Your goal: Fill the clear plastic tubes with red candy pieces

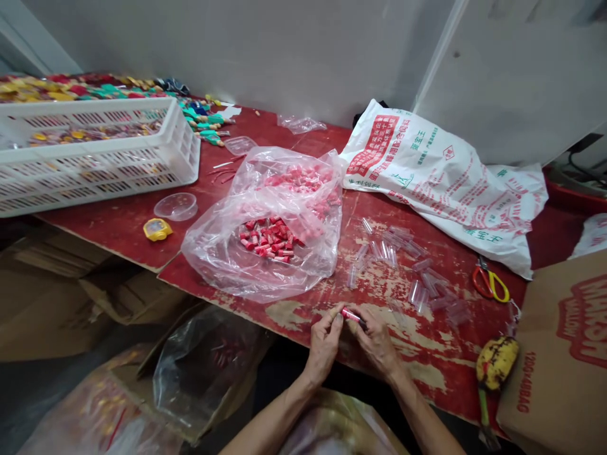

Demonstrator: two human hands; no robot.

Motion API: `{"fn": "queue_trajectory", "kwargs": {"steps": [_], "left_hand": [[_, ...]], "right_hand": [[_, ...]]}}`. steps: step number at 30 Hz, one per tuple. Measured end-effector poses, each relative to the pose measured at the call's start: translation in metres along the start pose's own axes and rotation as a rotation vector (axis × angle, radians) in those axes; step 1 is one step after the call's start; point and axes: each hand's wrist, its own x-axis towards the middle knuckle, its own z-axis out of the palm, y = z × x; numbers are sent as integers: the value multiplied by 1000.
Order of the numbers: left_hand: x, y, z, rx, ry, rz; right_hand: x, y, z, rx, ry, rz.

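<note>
Both of my hands meet at the near edge of the worn red table (303,313). My left hand (325,344) and my right hand (377,344) pinch the two ends of one small pink-red tube piece (351,315) between fingertips. Just beyond them lies a clear plastic bag (265,221) holding a heap of small red and pink pieces (270,239). To the right of the bag, several small clear plastic tubes (403,265) are scattered on the table top.
A white slatted crate (95,151) with colourful items stands at back left. A printed white sack (441,177) lies at back right, red-and-yellow scissors (490,282), a banana (496,363) and a cardboard box (564,354) at right. A clear lid (176,206) and yellow object (157,229) lie left.
</note>
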Motion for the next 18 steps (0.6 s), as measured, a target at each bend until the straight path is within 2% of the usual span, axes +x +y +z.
{"fn": "queue_trajectory", "kwargs": {"steps": [4,6,8,9,12,14,16,18], "left_hand": [[-4,2,2,106,7,39],[-1,6,1,199,-24,78],[8,12,-5,341,-20,175],[14,17,-11,425,23,251],[38,33,-43,746,276,482],[61,45,-70,1020,407,518],[87,55,-94,1221,432,471],[111,59,-110,1293,378,444]], "right_hand": [[-7,13,16,-137,143,-138],[-8,17,23,-177,158,-172],[-4,22,29,-256,162,-211],[-1,25,31,-337,182,-240],[9,32,33,-659,256,-306],[15,37,30,-805,286,-302],[22,39,25,-878,332,-285],[34,38,19,-913,380,-236]]}}
